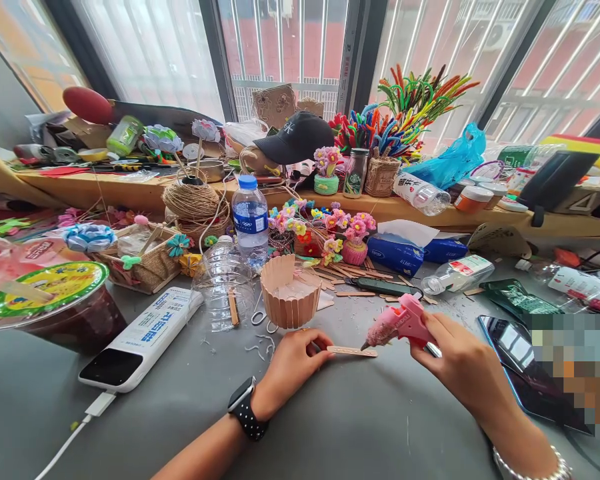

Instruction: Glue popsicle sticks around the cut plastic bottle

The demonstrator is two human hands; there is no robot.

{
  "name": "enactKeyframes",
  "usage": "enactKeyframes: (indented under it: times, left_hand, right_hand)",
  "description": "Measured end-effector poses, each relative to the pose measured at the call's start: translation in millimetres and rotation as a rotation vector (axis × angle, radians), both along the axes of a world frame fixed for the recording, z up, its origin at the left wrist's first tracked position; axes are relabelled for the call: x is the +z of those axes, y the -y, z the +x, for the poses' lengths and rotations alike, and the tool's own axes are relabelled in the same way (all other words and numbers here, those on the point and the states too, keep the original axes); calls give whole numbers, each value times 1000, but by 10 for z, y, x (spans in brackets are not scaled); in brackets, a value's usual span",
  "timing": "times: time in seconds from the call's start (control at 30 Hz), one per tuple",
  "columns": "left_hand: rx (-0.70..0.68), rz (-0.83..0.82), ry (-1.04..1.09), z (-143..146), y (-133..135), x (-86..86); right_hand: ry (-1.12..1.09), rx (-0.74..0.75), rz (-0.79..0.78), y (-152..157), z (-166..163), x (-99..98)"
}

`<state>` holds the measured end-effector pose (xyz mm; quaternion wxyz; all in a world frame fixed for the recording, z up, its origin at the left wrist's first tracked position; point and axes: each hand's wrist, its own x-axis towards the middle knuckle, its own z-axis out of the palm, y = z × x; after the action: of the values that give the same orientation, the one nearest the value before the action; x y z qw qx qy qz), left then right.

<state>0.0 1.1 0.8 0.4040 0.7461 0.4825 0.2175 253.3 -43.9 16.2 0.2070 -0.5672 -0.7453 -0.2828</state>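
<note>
My right hand (457, 360) grips a pink hot glue gun (399, 323) with its nozzle pointing down-left onto a wooden craft stick (353, 351). The stick lies flat on the grey table, and my left hand (291, 365), with a black watch on its wrist, pinches the stick's left end. Just behind my left hand stands a round cup walled with upright wooden sticks (290, 291).
A white power bank (140, 339) with a cable lies at the left, next to a cut clear plastic bottle (224, 285) and a water bottle (251, 220). A phone (523, 363) lies at the right. Loose sticks, twine, baskets and pipe-cleaner flowers crowd the back of the table.
</note>
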Motion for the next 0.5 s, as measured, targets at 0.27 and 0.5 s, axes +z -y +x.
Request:
enactKeyframes:
  times: [0.27, 0.5]
  left_hand:
    - [-2, 5, -4, 13, 1, 0]
    - [-9, 3, -15, 12, 2, 23]
  right_hand:
    - [71, -34, 11, 16, 166, 70]
    - [91, -49, -30, 26, 213, 92]
